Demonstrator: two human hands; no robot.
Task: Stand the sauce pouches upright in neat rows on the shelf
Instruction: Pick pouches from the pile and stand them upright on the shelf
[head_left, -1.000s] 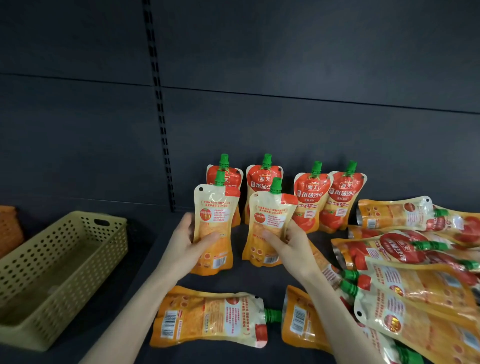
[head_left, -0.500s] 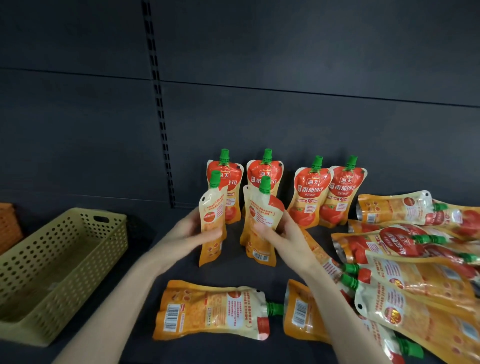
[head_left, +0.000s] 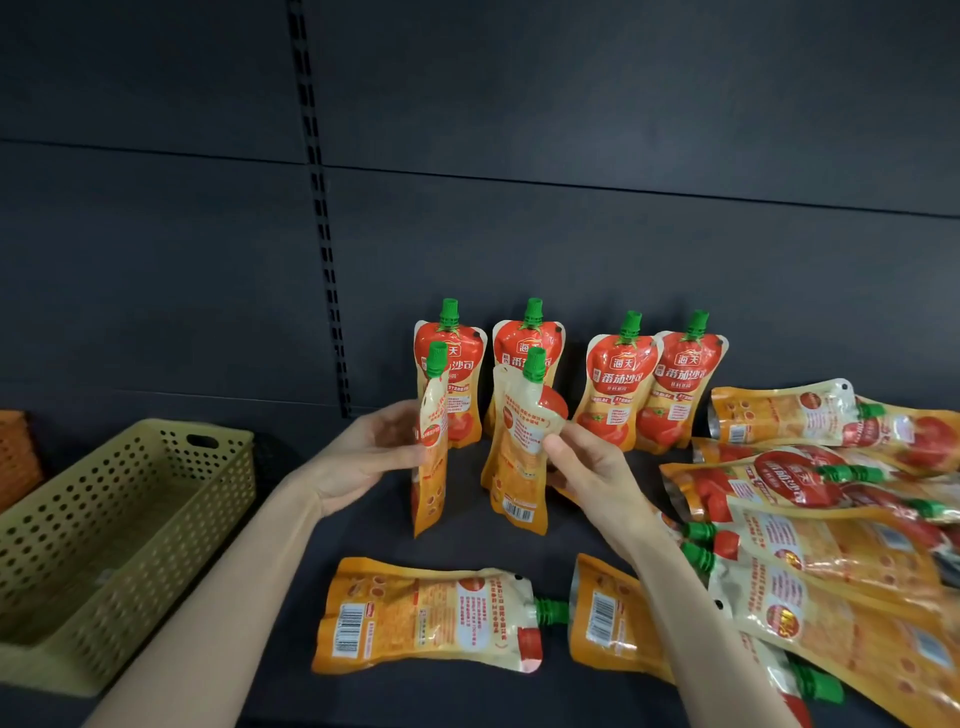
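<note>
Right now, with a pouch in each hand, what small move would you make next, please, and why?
I'd probably turn both red-face forward: the left hand holds an orange spouted foil pouch edge-on, the right hand holds a second pouch barcode-side out, yet the four back-row pouches show red fronts.

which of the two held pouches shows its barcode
The right pouch, held by the right hand: its back faces the camera, with the barcode near its bottom. The left pouch, in the left hand, is almost edge-on and shows none.
</note>
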